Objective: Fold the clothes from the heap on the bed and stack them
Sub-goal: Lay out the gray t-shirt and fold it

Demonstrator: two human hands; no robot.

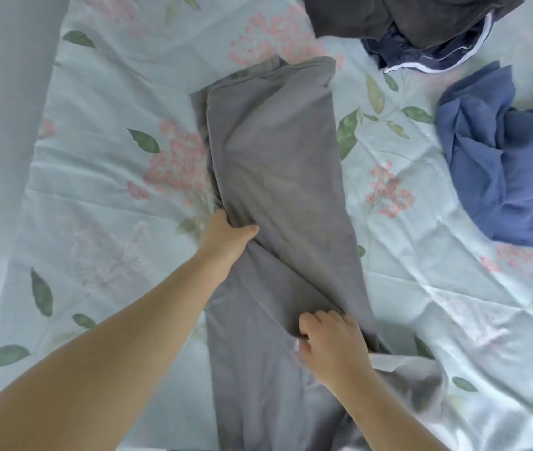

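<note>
Long grey soft-cloth garment (274, 164): lies mid-bed on pale floral sheet (95, 102), long axis 12-to-6 o'clock. Left hand (226, 239): grips its 9 o'clock edge, thumb on top. Right hand (333, 346): fingers curled, pinches diagonal fold toward 5 o'clock.

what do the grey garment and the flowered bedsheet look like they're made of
The grey garment looks like a soft matte cloth, maybe cotton; it drapes limply and bunches into soft creases where the left hand grips it. The bedsheet is a smoother, slightly glossy printed fabric, perhaps sateen or polyester; shiny highlights run along its wrinkles.
</note>
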